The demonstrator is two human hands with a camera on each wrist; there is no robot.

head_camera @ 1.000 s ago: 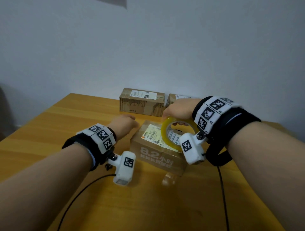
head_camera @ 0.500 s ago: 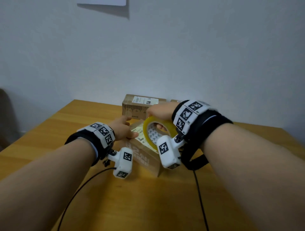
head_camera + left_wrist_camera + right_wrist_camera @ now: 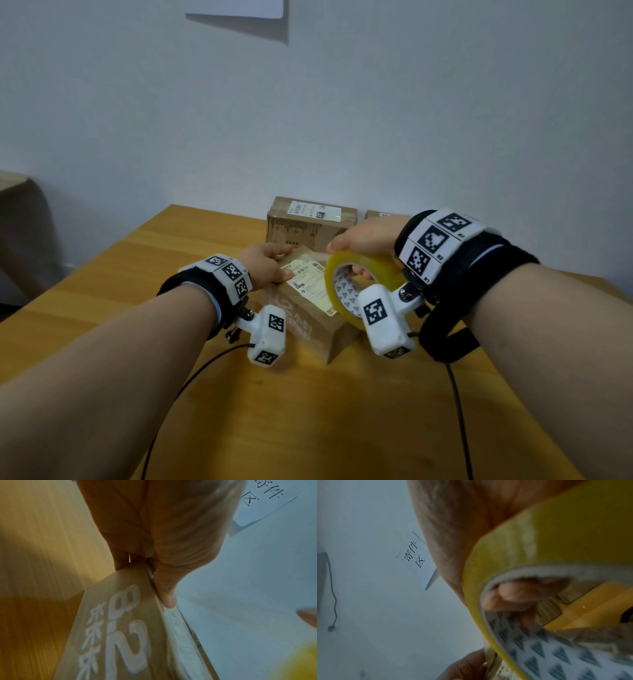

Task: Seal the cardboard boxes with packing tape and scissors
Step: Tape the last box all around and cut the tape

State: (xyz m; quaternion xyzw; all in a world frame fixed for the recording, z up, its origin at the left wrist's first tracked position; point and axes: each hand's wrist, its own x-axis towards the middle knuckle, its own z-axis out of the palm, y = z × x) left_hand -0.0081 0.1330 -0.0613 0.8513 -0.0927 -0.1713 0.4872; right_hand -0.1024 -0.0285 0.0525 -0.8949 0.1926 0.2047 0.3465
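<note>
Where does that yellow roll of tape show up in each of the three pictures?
Head: tape roll right of centre, gripped by the right hand.
Left wrist: a yellow blur at the bottom right corner.
Right wrist: fills the right side.
Shared landmark: paper sign on the wall.

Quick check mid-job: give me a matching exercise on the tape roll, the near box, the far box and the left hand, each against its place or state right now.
Things:
1. tape roll
2. near box
3. far box
4. left hand

Places or states:
A. at the table's back edge by the wall, untouched
B. thumb pressed on the label of a box top
C. held in the right hand, fingers through its core
D. in front of the person, under both hands

Pairs: 1-C, 2-D, 3-A, 4-B
</note>
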